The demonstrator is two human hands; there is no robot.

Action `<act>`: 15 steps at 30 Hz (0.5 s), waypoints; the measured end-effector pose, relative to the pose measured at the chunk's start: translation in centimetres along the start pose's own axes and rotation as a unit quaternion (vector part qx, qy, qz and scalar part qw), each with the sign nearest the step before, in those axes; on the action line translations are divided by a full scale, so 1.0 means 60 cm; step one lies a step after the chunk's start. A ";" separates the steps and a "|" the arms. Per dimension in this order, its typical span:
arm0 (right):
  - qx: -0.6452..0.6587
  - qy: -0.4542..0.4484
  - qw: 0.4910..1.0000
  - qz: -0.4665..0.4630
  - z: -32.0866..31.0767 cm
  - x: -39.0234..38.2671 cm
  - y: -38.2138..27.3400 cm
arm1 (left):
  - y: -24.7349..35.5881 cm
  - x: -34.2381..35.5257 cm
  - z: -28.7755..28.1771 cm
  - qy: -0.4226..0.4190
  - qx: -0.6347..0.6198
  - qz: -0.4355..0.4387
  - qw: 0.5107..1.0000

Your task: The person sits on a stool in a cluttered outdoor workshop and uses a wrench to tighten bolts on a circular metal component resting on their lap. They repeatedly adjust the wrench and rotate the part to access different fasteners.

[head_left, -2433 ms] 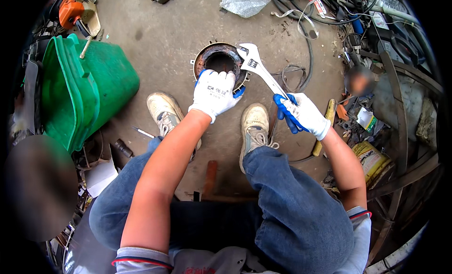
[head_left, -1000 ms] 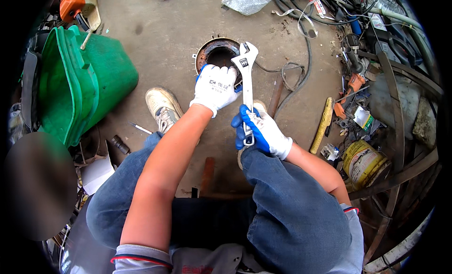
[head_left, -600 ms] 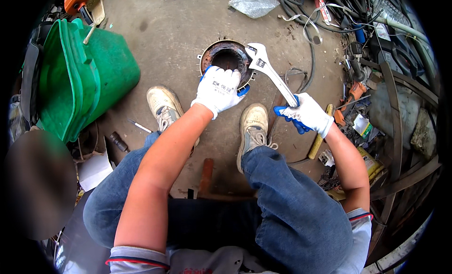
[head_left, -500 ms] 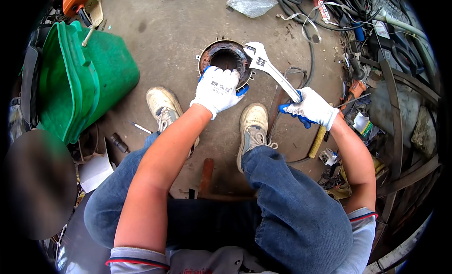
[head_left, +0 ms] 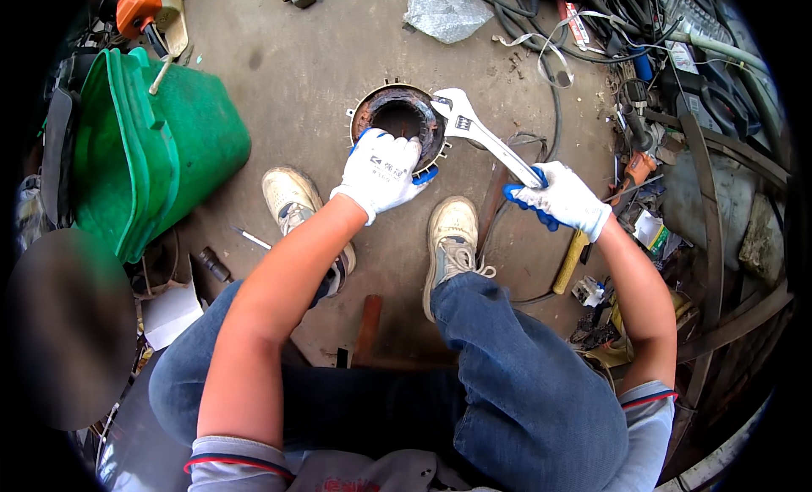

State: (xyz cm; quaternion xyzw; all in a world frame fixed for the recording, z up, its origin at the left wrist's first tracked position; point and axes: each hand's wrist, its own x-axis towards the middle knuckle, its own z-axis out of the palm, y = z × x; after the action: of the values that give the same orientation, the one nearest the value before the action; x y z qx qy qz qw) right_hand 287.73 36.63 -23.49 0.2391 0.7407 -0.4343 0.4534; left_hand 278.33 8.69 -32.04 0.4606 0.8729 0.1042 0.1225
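The left hand (head_left: 382, 171), gloved, grips the near rim of a rusty round housing (head_left: 397, 120) on the concrete floor (head_left: 321, 61); its hollow looks dark. The right hand (head_left: 562, 200) has fingers clamped on an adjustable wrench (head_left: 482, 137), whose head meets the rim. A green bin (head_left: 144, 145) lies tipped, contents hidden.

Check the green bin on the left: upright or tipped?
Tipped. The green bin lies on its side on the concrete floor, rim and opening facing left, base toward the rusty ring.
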 end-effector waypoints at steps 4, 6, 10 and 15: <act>0.199 0.000 0.980 -0.021 0.107 -0.016 0.021 | -0.058 -0.006 -0.035 -0.044 -0.002 0.103 0.994; 0.303 0.009 0.953 -0.027 0.156 -0.022 0.018 | -0.054 -0.007 -0.042 -0.065 0.026 0.107 0.992; 0.364 0.046 0.929 -0.042 0.224 -0.015 0.022 | 0.034 0.007 -0.050 -0.069 -0.011 -0.080 0.994; 0.425 0.019 0.901 -0.087 0.255 -0.007 0.032 | 0.040 0.029 -0.025 -0.038 -0.001 -0.169 0.985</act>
State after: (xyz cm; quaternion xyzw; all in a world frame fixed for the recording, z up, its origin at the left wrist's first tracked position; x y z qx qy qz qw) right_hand 296.43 24.45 -27.19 0.3514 0.5125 -0.7409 0.2550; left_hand 278.77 11.36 -30.12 0.3098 0.9329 0.0649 0.1719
